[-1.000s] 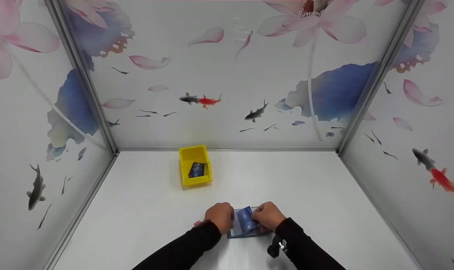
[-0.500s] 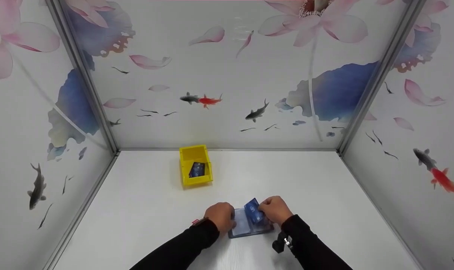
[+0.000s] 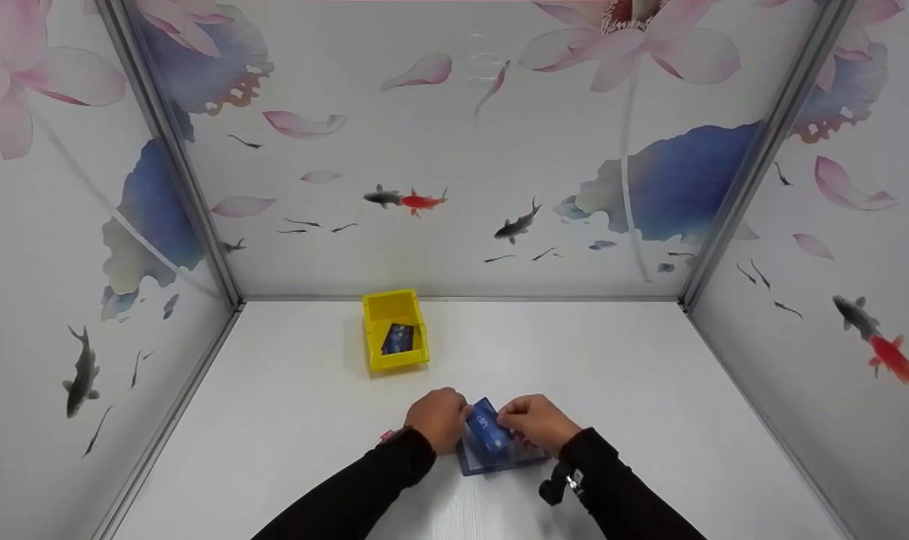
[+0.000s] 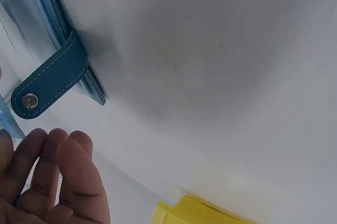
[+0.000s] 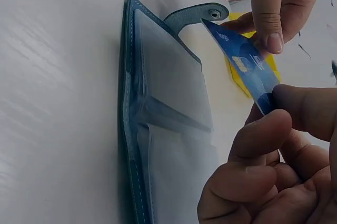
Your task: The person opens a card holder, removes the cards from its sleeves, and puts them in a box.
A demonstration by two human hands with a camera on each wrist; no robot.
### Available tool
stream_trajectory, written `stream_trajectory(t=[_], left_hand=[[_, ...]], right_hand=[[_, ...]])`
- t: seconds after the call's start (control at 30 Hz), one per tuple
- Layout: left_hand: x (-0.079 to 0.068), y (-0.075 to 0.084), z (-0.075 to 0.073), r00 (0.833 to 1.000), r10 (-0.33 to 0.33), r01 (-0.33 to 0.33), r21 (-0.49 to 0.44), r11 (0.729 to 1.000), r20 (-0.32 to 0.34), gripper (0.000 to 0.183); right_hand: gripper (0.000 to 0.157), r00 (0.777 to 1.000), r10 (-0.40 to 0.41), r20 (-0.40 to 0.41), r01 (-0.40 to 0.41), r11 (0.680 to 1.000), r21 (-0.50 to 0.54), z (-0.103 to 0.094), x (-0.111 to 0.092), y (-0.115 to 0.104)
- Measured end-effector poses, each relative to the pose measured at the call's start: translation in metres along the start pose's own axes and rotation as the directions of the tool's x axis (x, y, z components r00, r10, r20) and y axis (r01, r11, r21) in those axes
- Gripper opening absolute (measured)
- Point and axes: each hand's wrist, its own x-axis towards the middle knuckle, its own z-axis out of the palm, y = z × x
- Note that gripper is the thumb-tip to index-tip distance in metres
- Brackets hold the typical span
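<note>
My right hand (image 3: 541, 421) pinches a blue bank card (image 5: 245, 63) between thumb and curled fingers; the card's chip faces the right wrist camera. It is tilted above an open blue card holder (image 5: 129, 76) with clear plastic sleeves (image 5: 168, 60), which lies on the table. My left hand (image 3: 438, 420) is at the card's far end, its fingertips (image 4: 37, 134) loosely bent and close to the card's corner, with space between thumb and fingers. A strap (image 4: 52, 76) with a metal snap sticks out from the holder beside the left hand.
A yellow bin (image 3: 376, 360) with several dark blue cards (image 3: 399, 338) in it stands toward the back wall, left of centre. White printed walls (image 3: 454, 262) enclose the white table (image 3: 574, 360) at the back and both sides.
My right hand has lifted the card off the holder's right side, then shifted it left toward the left hand. The left hand has moved slightly forward from the holder's left edge to the card.
</note>
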Motion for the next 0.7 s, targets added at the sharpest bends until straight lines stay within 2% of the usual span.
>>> stream_trajectory(t=[0.2, 0.33, 0.47, 0.6, 0.7], left_hand=[[0.003, -0.002, -0.004, 1.000, -0.025, 0.025, -0.056, 0.998, 0.001, 0.021], [0.003, -0.005, -0.007, 0.999, -0.045, 0.047, -0.127, 0.991, 0.014, 0.020], [0.002, -0.010, -0.008, 0.999, -0.039, 0.043, -0.186, 0.982, 0.024, 0.020], [0.001, -0.014, -0.011, 1.000, -0.022, 0.024, -0.231, 0.973, 0.012, 0.021], [0.001, -0.017, -0.016, 0.999, -0.042, 0.040, -0.267, 0.963, -0.002, 0.020]], right_hand=[[0.018, 1.000, -0.019, -0.008, 0.019, 1.000, -0.010, 0.003, 0.002, 0.000], [0.019, 0.999, -0.019, -0.049, 0.015, 0.996, -0.083, 0.004, 0.003, 0.001], [0.022, 0.997, 0.003, -0.076, -0.014, 0.990, -0.143, 0.004, 0.003, 0.004], [0.023, 0.995, 0.030, -0.091, -0.044, 0.987, -0.155, 0.002, 0.002, 0.008], [0.022, 0.994, 0.025, -0.103, -0.044, 0.982, -0.183, 0.001, 0.002, 0.011]])
